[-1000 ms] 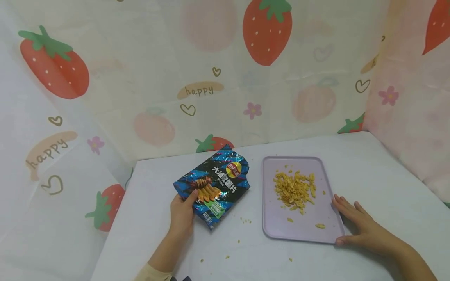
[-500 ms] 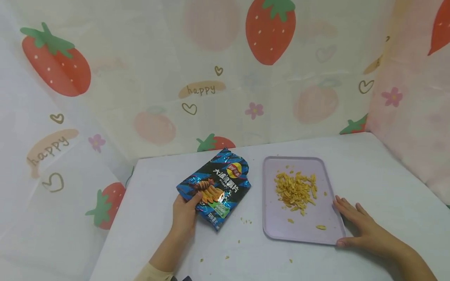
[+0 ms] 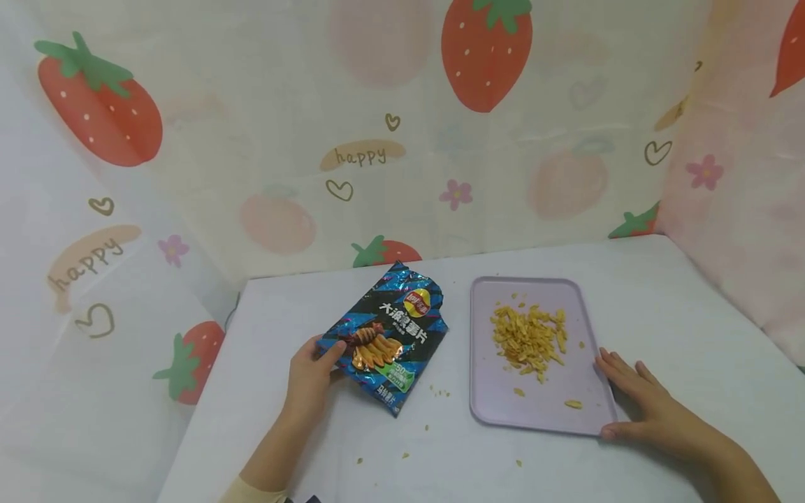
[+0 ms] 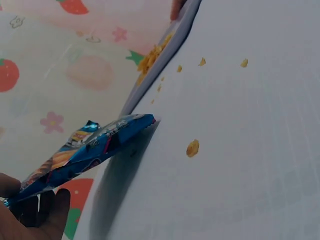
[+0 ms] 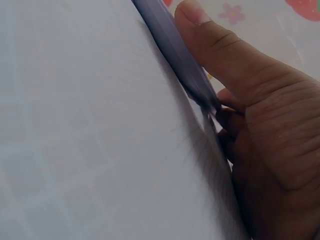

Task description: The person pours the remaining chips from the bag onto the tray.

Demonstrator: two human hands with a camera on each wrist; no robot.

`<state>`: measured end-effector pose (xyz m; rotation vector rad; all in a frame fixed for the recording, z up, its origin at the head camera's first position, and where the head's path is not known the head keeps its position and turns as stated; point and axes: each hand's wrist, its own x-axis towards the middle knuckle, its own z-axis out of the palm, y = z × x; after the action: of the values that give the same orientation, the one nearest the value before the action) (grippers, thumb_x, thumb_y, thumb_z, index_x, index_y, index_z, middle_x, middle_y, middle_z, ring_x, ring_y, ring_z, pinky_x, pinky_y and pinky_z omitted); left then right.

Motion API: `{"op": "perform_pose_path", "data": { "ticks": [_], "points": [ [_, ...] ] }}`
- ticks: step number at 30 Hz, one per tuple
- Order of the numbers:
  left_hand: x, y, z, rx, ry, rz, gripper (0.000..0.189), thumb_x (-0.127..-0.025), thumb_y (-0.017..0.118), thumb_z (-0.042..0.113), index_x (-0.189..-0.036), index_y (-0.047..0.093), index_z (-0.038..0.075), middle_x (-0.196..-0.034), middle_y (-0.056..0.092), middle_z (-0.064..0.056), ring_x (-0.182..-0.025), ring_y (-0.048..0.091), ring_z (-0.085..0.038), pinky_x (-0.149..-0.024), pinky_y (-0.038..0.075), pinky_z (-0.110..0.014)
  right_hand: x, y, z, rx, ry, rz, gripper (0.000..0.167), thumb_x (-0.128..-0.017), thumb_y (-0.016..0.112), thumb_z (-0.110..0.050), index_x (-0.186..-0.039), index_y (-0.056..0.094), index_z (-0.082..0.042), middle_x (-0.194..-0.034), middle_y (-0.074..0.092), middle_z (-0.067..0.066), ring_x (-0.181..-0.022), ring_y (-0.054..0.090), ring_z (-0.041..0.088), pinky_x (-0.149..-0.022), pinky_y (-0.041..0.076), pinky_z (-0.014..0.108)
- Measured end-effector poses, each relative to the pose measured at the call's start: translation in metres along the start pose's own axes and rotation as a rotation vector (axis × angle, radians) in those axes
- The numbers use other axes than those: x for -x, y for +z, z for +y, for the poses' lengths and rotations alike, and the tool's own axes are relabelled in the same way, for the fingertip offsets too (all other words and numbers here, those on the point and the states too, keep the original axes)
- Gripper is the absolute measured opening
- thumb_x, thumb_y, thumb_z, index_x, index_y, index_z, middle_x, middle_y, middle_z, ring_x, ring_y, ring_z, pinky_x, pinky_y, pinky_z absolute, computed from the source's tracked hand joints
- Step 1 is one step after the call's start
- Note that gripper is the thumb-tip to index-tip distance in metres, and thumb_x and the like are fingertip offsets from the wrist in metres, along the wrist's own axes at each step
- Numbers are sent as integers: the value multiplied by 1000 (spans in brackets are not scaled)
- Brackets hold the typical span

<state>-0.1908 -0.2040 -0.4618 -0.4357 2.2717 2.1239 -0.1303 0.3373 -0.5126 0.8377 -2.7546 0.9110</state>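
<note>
My left hand (image 3: 309, 377) holds a blue and black potato chip bag (image 3: 411, 335) by its lower left edge, thumb on the printed front. The bag looks flat, with an uneven edge at its upper right. In the left wrist view the bag (image 4: 85, 152) tilts above the table, casting a shadow. To its right lies a pale purple tray (image 3: 541, 412) bearing a heap of broken yellow chips (image 3: 528, 339). My right hand (image 3: 660, 412) rests at the tray's right side, fingers spread along the rim and thumb at the near corner; the right wrist view shows the thumb (image 5: 220, 45) against the rim.
Several chip crumbs (image 3: 439, 392) are scattered on the white tabletop (image 3: 453, 468) between bag and tray and along the front. A strawberry-print cloth (image 3: 277, 126) walls off the back and both sides. The table's left edge runs near the left forearm.
My left hand has shifted a little left along the bag's edge, its thumb now nearer the border. The bag has turned slightly. Right hand and tray stay put.
</note>
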Motion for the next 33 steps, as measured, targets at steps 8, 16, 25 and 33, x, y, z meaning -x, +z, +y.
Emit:
{"op": "perform_pose_path", "data": {
  "ticks": [8, 16, 25, 33],
  "points": [
    [-2, -18, 2, -21, -43, 57, 38, -102, 64, 17, -135, 55, 1, -138, 61, -22, -103, 69, -16, -86, 60, -29, -3, 3, 2, -30, 5, -4, 106, -76, 89, -35, -159, 32, -3, -171, 17, 1, -151, 0, -11, -119, -11, 12],
    [-10, -15, -12, 58, -74, 20, 46, -100, 65, 10, -141, 47, -1, -139, 57, -27, -101, 71, -16, -88, 60, -32, -3, 4, 1, -23, 14, -9, 106, -76, 89, -38, -158, 33, -2, -168, 24, 17, -152, -1, -10, -119, -11, 12],
    [-5, -7, -18, -6, -41, -59, 53, -97, 67, 4, -145, 46, -5, -140, 57, -30, -109, 70, -24, -91, 59, -34, -4, -2, -1, -7, 14, -5, 107, -76, 89, -37, -159, 32, -2, -170, 20, 12, -151, -1, -12, -119, -11, 12],
    [5, -13, -24, -189, -18, -114, 59, -93, 73, 8, -144, 49, -6, -138, 59, -29, -122, 64, -35, -95, 57, -39, 0, 1, 2, 8, -14, 18, 108, -73, 90, -36, -159, 33, -4, -170, 14, -10, -152, 0, -10, -119, -10, 12]
  ]
}}
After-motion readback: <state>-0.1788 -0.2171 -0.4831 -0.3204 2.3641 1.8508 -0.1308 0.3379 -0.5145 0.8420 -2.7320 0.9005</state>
